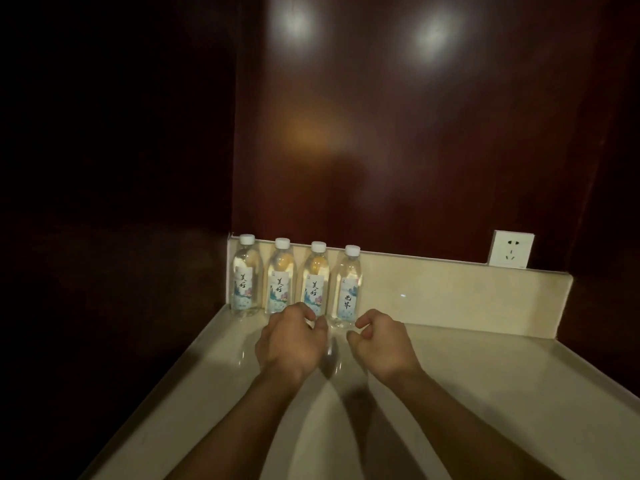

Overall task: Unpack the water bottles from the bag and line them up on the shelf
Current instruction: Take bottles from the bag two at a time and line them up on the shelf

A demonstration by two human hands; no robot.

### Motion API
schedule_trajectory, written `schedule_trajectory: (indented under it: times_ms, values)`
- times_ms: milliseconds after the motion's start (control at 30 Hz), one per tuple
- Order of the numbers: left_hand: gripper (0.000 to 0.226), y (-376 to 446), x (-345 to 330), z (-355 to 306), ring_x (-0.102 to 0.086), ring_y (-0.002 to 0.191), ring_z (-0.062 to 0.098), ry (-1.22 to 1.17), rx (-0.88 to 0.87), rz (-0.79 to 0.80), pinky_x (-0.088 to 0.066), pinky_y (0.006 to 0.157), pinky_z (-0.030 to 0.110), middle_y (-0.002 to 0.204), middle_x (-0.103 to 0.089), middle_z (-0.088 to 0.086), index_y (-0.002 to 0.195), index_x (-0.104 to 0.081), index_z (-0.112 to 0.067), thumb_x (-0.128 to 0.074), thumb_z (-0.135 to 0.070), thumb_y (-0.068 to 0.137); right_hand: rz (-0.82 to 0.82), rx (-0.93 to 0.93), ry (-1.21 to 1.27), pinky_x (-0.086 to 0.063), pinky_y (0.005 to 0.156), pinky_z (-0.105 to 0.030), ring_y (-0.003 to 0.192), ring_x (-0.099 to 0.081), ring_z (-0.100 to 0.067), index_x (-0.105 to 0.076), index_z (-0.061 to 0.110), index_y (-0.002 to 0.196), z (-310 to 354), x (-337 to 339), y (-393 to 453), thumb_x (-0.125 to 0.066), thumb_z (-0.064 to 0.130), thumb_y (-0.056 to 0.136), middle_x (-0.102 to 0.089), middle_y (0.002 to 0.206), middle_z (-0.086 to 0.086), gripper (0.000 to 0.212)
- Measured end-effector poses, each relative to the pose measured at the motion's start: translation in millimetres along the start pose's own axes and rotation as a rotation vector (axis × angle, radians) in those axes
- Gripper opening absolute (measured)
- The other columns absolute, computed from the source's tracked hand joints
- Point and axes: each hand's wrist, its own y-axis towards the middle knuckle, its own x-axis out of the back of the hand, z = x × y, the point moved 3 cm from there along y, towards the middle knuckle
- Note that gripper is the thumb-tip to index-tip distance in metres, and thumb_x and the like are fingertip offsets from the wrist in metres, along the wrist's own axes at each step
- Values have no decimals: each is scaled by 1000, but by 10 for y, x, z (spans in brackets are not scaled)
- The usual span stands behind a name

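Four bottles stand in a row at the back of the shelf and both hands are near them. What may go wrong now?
The left hand is close in front of the third bottle and the right hand is near the fourth bottle; a careless pull back might knock one over. The bottles stand almost touching, so one falling could topple its neighbours. The shelf looks glossy, so a nudged bottle may slide.

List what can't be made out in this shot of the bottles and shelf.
- Bag: nowhere in the head view, so whether bottles remain is unknown.
- Third bottle, base: hidden behind the left hand.
- Contact of the right hand with the fourth bottle: unclear.
- Small print on the labels: too small.
- Left of the shelf: lost in darkness.
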Motion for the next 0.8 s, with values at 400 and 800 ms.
schedule_trajectory:
  times_ms: [400,800]
  values:
    - [23,-1435,590,147,-72,85,22,-85,24,16,-57,83,35,80,-74,-6,90,-70,-28,-59,-48,88,9,61,88,-51,85,-30,93,-66,-26,-63,24,90,89,390,-1327,-68,23,86,-70,95,-8,5]
    - [17,-2205,1480,569,-71,76,17,-236,41,-61,-60,80,42,72,-73,-5,82,-70,-29,-64,-42,90,122,210,184,-51,71,-25,72,-65,-11,-70,21,85,714,133,-2388,-65,24,92,-67,72,8,9]
